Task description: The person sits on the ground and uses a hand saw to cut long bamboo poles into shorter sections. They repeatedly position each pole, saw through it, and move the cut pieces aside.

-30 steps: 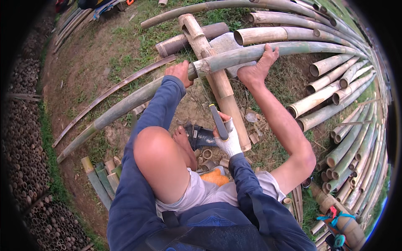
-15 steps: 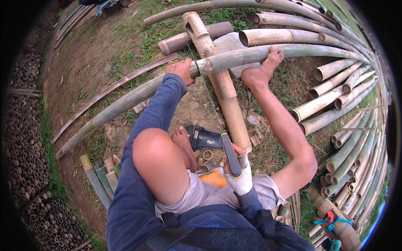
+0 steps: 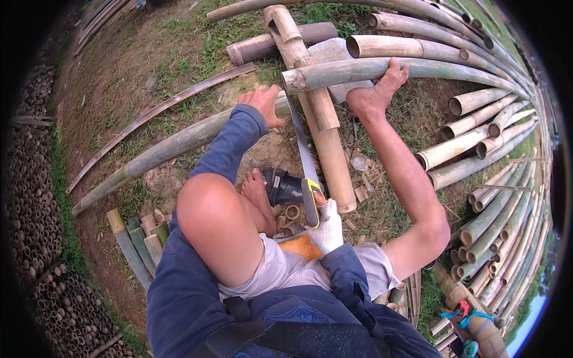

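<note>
A green-grey bamboo pole is in two parts, with a gap between their cut ends. My left hand [image 3: 261,105] is closed around the end of the left bamboo piece [image 3: 179,142], which slopes down to the left. The right bamboo piece [image 3: 340,73] lies across a thick bamboo support [image 3: 327,161], and my bare foot [image 3: 373,98] presses on it. In a white knit glove, my right hand [image 3: 326,227] grips the yellow and grey handle of a handsaw [image 3: 305,152]. The saw's blade points away from me, its tip near the gap, partly hidden by the cut end.
Stacked bamboo poles [image 3: 436,107] fan out along the right. A dark log [image 3: 286,42] and a pale stone [image 3: 340,56] sit by the support's far end. Short bamboo lengths [image 3: 134,247] stand at lower left; a thin bamboo strip [image 3: 155,113] lies beyond the left piece.
The pole has come apart at the saw cut. Its left piece has dropped slightly in my left hand. The saw has swung lower and turned, showing its blade's flat side.
</note>
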`<state>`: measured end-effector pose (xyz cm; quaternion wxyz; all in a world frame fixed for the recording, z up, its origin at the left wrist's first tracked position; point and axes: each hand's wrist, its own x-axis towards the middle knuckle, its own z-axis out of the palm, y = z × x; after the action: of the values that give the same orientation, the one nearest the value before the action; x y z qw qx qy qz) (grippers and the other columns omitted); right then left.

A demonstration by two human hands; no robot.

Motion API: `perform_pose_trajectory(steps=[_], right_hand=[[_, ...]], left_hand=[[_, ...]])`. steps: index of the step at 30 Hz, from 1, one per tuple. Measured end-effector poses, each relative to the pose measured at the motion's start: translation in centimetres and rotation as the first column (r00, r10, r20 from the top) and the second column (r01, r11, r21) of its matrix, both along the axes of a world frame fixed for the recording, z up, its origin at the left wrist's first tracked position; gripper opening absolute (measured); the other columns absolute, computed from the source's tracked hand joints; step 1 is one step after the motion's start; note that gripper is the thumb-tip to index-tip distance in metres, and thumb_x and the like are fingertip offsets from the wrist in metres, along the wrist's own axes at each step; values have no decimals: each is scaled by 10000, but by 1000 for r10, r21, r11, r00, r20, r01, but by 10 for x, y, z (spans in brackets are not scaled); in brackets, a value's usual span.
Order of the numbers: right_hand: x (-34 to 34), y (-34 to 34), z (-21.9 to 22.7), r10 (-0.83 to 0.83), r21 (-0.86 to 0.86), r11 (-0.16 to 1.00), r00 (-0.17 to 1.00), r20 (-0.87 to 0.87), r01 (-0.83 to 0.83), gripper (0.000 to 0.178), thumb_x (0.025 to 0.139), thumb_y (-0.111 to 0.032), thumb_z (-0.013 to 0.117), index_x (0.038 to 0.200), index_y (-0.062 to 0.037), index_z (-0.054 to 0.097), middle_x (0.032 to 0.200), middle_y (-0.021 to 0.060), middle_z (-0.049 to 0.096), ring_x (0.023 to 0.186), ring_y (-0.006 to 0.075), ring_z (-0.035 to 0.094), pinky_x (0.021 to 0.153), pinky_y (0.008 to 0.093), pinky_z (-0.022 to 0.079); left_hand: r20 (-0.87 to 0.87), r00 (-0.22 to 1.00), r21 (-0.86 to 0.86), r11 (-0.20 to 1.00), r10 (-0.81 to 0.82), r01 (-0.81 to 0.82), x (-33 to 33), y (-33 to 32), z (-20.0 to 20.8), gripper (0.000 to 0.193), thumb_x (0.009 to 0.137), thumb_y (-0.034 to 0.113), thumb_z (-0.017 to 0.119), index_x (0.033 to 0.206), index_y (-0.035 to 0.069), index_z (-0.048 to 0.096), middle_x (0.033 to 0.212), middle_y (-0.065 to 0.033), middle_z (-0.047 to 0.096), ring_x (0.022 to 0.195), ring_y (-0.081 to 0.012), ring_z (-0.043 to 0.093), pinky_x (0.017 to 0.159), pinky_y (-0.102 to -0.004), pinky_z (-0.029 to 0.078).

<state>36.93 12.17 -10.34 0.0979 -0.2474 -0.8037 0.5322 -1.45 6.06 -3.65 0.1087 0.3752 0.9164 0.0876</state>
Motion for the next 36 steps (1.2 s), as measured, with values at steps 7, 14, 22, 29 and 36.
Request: perform_pose_trajectory(steps=[7, 14, 22, 29, 36], right_hand=[[-15, -2, -40, 358, 234, 834, 813, 459, -500, 860, 785, -214, 859, 1557, -128, 491, 1353, 229, 566, 1221, 431, 603, 1027, 539, 520], [-195, 117, 45, 218, 738, 613, 837, -502, 283, 838, 833, -233, 863, 1545, -107, 439, 1431, 225, 497, 1279, 388, 533, 1085, 531, 453], [-259, 185, 53, 132, 686, 455, 718, -683, 568, 958, 863, -343, 890, 1578, -85, 308, 1635, 254, 273, 1518, 335, 275, 1256, 541, 241], [-239, 83, 96, 181, 691, 525, 729, -661, 497, 1134, 748, -534, 925, 1548, -1, 323, 1543, 283, 400, 1482, 423, 337, 1214, 603, 311], [-213, 60, 123, -116, 179, 948, 808, -578, 264, 1082, 882, -510, 838, 1587, 45, 233, 1512, 218, 517, 1477, 404, 372, 1218, 613, 319]], left_hand=[[288, 948, 83, 990, -137, 118, 39, -24, 13, 955, 634, 380, 901, 1469, 141, 504, 1057, -196, 758, 1100, -444, 705, 1007, -542, 509], [356, 904, 165, 968, -236, 188, 81, -27, -34, 712, 835, 406, 778, 1452, 151, 529, 1218, -163, 725, 1214, -406, 676, 1047, -524, 496], [6, 253, 909, 100, 967, -404, 107, -208, -59, 636, 857, 244, 808, 1420, 81, 561, 1355, -181, 588, 1324, -360, 513, 1164, -507, 400], [716, 634, 44, -887, -293, -460, 27, -420, -70, 929, 799, 669, 863, 1440, 96, 512, 1247, -121, 642, 1070, -329, 663, 1021, -549, 529], [801, 527, 50, -845, -284, -532, 47, -393, -45, 759, 817, 512, 916, 1360, 122, 557, 1181, -112, 668, 1007, -304, 702, 915, -533, 624]])
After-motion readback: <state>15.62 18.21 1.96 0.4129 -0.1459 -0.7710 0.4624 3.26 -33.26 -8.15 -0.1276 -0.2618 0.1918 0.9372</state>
